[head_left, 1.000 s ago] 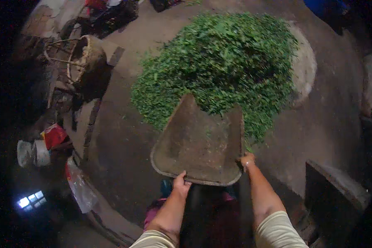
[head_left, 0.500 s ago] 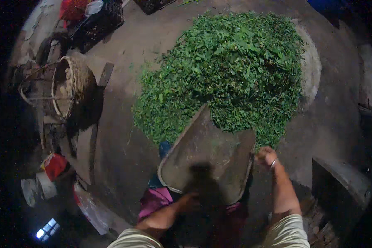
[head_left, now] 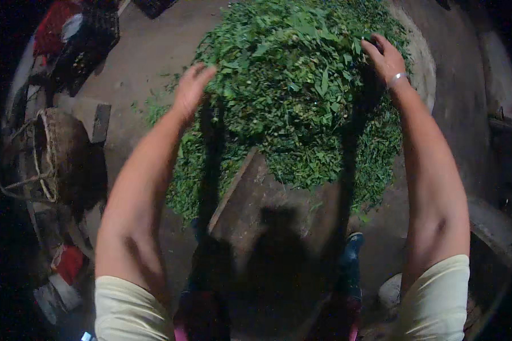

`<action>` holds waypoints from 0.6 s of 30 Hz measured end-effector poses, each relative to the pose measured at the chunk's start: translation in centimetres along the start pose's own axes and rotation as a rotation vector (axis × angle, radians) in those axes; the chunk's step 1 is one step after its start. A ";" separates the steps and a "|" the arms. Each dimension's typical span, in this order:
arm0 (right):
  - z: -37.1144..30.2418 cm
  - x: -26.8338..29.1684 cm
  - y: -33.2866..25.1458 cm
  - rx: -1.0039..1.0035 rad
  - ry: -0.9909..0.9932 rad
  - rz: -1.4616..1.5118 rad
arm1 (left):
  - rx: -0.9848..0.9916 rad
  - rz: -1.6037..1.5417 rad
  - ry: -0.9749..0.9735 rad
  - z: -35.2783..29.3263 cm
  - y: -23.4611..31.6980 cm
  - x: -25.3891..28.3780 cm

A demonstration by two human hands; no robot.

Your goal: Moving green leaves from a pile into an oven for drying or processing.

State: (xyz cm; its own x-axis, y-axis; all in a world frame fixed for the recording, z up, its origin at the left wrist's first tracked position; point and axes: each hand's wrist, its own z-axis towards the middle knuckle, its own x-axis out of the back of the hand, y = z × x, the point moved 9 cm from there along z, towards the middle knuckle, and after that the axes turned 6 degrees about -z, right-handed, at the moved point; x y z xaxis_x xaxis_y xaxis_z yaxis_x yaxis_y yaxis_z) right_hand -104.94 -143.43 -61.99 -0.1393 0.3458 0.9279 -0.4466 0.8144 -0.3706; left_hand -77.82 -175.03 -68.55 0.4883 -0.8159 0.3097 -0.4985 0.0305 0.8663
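A large heap of chopped green leaves (head_left: pixel 290 85) covers the floor ahead of me. My left hand (head_left: pixel 193 88) hovers at the heap's left edge, fingers stretched out, holding nothing. Over on the right side, my right hand (head_left: pixel 385 58) reaches to the leaves with thumb and fingers apart; a bracelet (head_left: pixel 397 79) circles that wrist. Between my feet lies a wide, shallow scoop-shaped pan (head_left: pixel 261 187), its open side against the near edge of the heap. Shadows of my arms and head darken much of it.
A wicker basket (head_left: pixel 68 156) with a handle lies on its side at the left. Behind it is a dark crate (head_left: pixel 85 51) beside a red bag (head_left: pixel 57 25). Another red item (head_left: pixel 70 264) is at lower left. My shoe (head_left: pixel 354 244) stands right of the pan.
Both arms have stretched forward to the heap, the right hand leaving the pan's right side. The pan, tilted up before, now lies lower against the leaves. My view has shifted.
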 end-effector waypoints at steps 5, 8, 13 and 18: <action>1.4 -5.2 0.1 -0.006 -0.335 0.124 | 0.144 -0.397 -0.128 7.1 -1.2 -5.7; 0.3 -9.8 -1.2 0.004 -0.535 0.206 | 0.200 -0.054 -0.125 11.9 -4.6 -8.0; -5.0 -17.1 4.8 -0.145 -0.821 0.327 | -0.533 0.743 -0.569 5.1 0.0 -16.0; -18.1 -24.7 14.7 -0.386 -0.725 0.428 | -0.548 0.467 -0.510 -6.1 -4.9 -17.3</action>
State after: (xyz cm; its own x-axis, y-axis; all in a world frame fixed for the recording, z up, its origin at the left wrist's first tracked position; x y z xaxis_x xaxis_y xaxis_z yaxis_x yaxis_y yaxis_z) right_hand -92.06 -131.59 -91.04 -0.8016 0.3830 0.4590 0.0778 0.8282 -0.5550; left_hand -79.48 -157.58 -75.72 -0.1237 -0.8053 0.5797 -0.0898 0.5909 0.8017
